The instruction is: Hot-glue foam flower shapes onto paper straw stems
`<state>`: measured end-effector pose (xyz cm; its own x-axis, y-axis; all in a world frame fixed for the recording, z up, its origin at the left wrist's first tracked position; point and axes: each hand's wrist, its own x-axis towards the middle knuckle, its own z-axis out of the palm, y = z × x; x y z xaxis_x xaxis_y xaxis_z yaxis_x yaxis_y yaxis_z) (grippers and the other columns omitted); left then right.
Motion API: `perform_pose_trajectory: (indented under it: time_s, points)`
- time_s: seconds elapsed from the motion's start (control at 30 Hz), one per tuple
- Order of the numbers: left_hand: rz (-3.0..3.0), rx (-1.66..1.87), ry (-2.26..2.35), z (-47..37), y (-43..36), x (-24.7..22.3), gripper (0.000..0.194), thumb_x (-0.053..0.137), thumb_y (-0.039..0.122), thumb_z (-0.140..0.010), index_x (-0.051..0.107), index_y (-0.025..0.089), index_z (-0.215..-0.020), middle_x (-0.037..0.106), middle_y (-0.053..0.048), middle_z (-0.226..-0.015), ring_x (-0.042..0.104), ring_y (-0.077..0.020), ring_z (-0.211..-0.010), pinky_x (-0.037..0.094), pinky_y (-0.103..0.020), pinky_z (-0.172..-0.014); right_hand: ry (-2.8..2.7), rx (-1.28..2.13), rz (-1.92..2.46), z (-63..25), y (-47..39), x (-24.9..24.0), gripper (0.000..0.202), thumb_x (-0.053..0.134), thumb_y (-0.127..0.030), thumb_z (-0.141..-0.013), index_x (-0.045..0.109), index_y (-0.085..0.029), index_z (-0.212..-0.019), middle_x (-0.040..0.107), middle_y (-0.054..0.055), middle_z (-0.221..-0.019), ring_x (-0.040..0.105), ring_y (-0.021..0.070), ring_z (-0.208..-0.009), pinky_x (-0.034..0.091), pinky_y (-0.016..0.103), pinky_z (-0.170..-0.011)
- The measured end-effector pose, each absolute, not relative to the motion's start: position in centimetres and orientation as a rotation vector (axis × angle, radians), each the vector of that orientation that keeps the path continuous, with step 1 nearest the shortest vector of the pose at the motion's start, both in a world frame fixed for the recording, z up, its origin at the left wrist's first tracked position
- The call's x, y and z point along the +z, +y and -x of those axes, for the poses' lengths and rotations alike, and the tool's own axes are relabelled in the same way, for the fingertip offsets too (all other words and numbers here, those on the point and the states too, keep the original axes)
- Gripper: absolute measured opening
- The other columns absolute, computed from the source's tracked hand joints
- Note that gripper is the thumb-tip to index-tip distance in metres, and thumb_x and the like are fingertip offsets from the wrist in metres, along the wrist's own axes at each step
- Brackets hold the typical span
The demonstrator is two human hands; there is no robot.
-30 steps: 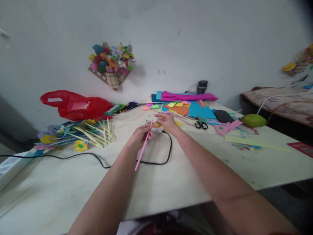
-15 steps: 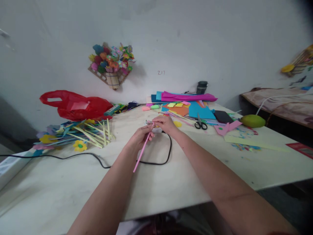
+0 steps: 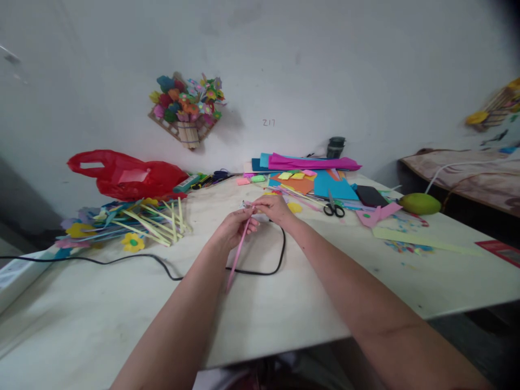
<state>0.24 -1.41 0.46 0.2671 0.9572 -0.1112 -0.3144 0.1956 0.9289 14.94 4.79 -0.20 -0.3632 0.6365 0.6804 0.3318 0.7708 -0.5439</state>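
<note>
Over the middle of the table, my left hand (image 3: 235,225) is closed round a thin pink stick (image 3: 236,261), which slants down toward me with its lower end free. My right hand (image 3: 274,208) meets it at the stick's upper end, thumb and fingers pinched together there. A small part beyond the fingertips is too blurred to name. Beneath the hands loops a black cord (image 3: 280,254); whatever it leads to is mostly hidden by my fingers.
Left lie pale yellow strips (image 3: 148,225), foam flowers (image 3: 132,242) and a red plastic bag (image 3: 134,176). To the right are black-handled scissors (image 3: 333,208), a phone (image 3: 370,196), coloured sheets (image 3: 335,184) and a green oval object (image 3: 420,203). A white power strip (image 3: 24,279) edges the left side.
The pink stick has turned slightly, its lower end now a little lower and closer to upright. My right fingers have shifted slightly at its top. Both hands stay together.
</note>
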Motion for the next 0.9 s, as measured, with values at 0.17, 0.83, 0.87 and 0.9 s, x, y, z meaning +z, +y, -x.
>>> perform_pose_trajectory:
  time_s: [0.17, 0.83, 0.87, 0.9]
  points:
    - [-0.951, 1.055, 0.859, -0.2, -1.2, 0.2, 0.009, 0.054, 0.019, -0.081, 0.057, 0.012, -0.086, 0.058, -0.003, -0.055, 0.053, -0.0077, -0.039, 0.038, -0.014, -0.034, -1.962, 0.409, 0.791, -14.8, 4.4, 0.0, 0.016, 0.060, -0.010, -0.072, 0.072, -0.019, -0.077, 0.070, 0.002, -0.077, 0.063, 0.0128, -0.072, 0.046, 0.024, -0.070]
    - [-1.011, 1.197, 0.870, -0.3, -1.6, 0.9, 0.007, 0.056, 0.018, -0.079, 0.054, 0.011, -0.076, 0.063, -0.005, -0.055, 0.058, -0.0109, -0.043, 0.042, -0.016, -0.039, -1.866, 0.540, 1.011, -14.3, 4.4, -0.3, 0.021, 0.053, -0.021, -0.078, 0.069, -0.020, -0.092, 0.070, 0.001, -0.080, 0.064, 0.0139, -0.073, 0.048, 0.025, -0.068]
    - [-1.010, 1.223, 0.876, -0.1, -1.5, 1.0, 0.007, 0.057, 0.018, -0.078, 0.054, 0.011, -0.076, 0.063, -0.006, -0.055, 0.058, -0.0110, -0.043, 0.042, -0.016, -0.039, -1.878, 0.506, 1.045, -14.4, 4.4, -0.4, 0.023, 0.053, -0.022, -0.079, 0.068, -0.021, -0.097, 0.071, 0.002, -0.083, 0.064, 0.0146, -0.075, 0.048, 0.026, -0.069]
    - [-1.006, 1.254, 0.885, 0.2, -1.5, 1.1, 0.007, 0.057, 0.017, -0.078, 0.054, 0.011, -0.075, 0.063, -0.006, -0.055, 0.057, -0.0110, -0.043, 0.042, -0.017, -0.040, -1.903, 0.449, 1.095, -14.5, 4.3, -0.3, 0.025, 0.053, -0.022, -0.079, 0.067, -0.021, -0.100, 0.070, 0.002, -0.086, 0.064, 0.0154, -0.078, 0.048, 0.027, -0.071]
